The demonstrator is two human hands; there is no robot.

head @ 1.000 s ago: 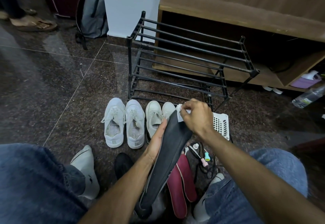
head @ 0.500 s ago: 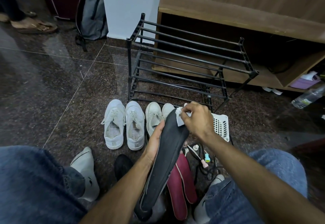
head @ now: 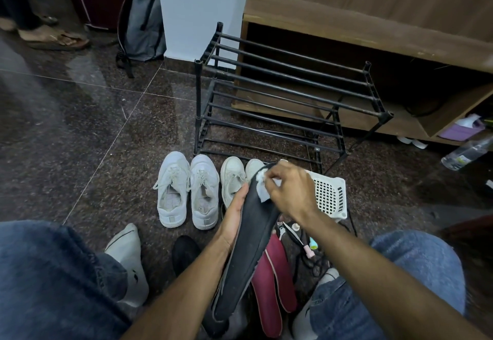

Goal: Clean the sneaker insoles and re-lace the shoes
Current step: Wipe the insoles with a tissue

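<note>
While the left hand (head: pixel 234 217) cups the black insole (head: pixel 248 249) from its left edge, fingers wrapped along the rim, the right hand (head: pixel 290 193) pinches a white wipe (head: pixel 262 189) vs. the insole's toe end, fingers pressed together on it. Insole is tilted, toe up, just in front of the shoe rack (head: pixel 288 105). Two white sneaker pairs (head: pixel 202 187) sit on the floor at the rack's base; two maroon insoles (head: pixel 272 289) lie below the black one, white basket (head: pixel 329 195) w/ holes right of the hand.

Floor (head: pixel 80 131) is showing glossy, speckled dark stone. Shoe rack (head: pixel 288 83) is presenting matt black metal bars. Basket (head: pixel 330 195) is appearing white perforated plastic. Black insole (head: pixel 248 246) is looking matt, edges rough. Cabinet (head: pixel 346 25) is showing wood grain.
</note>
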